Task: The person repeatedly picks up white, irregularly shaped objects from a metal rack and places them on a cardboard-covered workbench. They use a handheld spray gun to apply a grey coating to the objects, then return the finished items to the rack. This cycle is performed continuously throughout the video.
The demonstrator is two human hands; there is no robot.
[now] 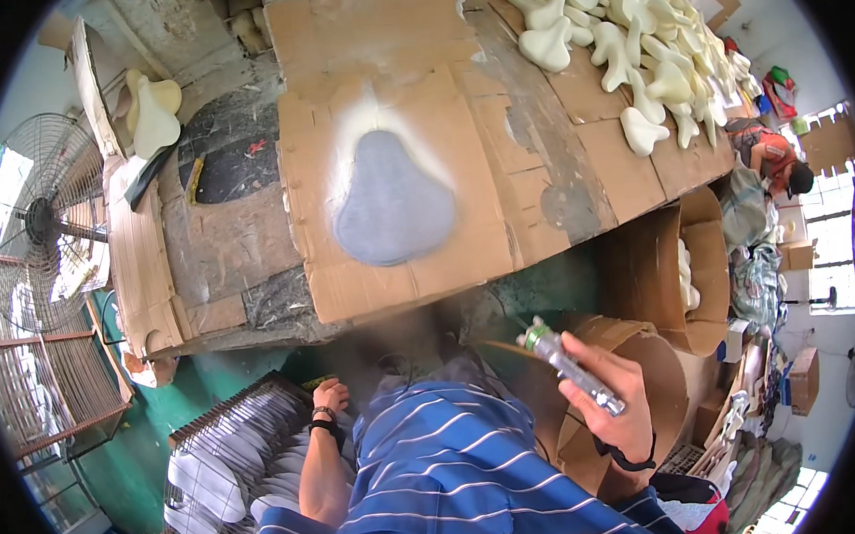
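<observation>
In my right hand (608,393) is a silver spray gun (576,370) with a green ring near its nozzle; my fingers are wrapped round its body. It points up and left, toward the table. A grey saddle-shaped piece (393,206) lies flat on the cardboard sheet (484,245), its narrow end away from me, a pale spray halo around it. My left hand (331,398) is low beside a wire rack (237,412), apart from the grey piece. Its fingers are curled in; what they hold, if anything, is hidden. Several light grey saddle-shaped pieces (207,482) stand in the rack.
Cream foam saddle shapes (649,62) are heaped at the table's far right, and a few more (154,112) sit far left. Cardboard drums (664,264) stand by the right edge. A large fan (43,219) is at left. Another person (775,157) bends at far right.
</observation>
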